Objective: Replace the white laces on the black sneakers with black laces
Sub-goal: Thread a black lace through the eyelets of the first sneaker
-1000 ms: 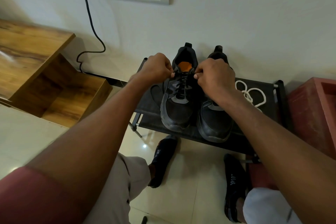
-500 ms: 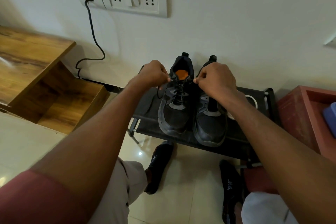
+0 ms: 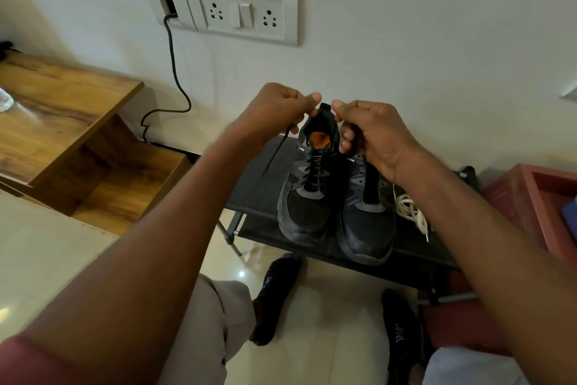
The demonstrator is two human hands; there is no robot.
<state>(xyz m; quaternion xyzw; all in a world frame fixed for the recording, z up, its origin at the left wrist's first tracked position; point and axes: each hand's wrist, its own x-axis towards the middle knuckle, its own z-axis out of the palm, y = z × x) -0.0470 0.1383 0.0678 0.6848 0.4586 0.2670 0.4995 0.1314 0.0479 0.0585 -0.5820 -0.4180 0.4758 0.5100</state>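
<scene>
Two black sneakers stand side by side on a low black shoe rack [image 3: 259,191]. The left sneaker [image 3: 307,197] carries a black lace [image 3: 313,166] through its eyelets. The right sneaker [image 3: 365,222] has no lace that I can see. My left hand [image 3: 274,109] pinches one end of the black lace above the left sneaker's collar, and the loose tip hangs down to the left. My right hand [image 3: 371,131] pinches the other end close by. A heap of white laces [image 3: 410,213] lies on the rack to the right of the sneakers.
A wooden stepped shelf [image 3: 62,122] stands at the left. A black cable [image 3: 175,72] runs from the wall socket panel [image 3: 237,13] to the floor. A red box [image 3: 537,206] sits at the right. My socked feet [image 3: 274,294] rest on the tiled floor below the rack.
Both hands have risen from the left sneaker's tongue to above its collar and come closer together, drawing the black lace ends upward. The camera has tilted, showing more wall.
</scene>
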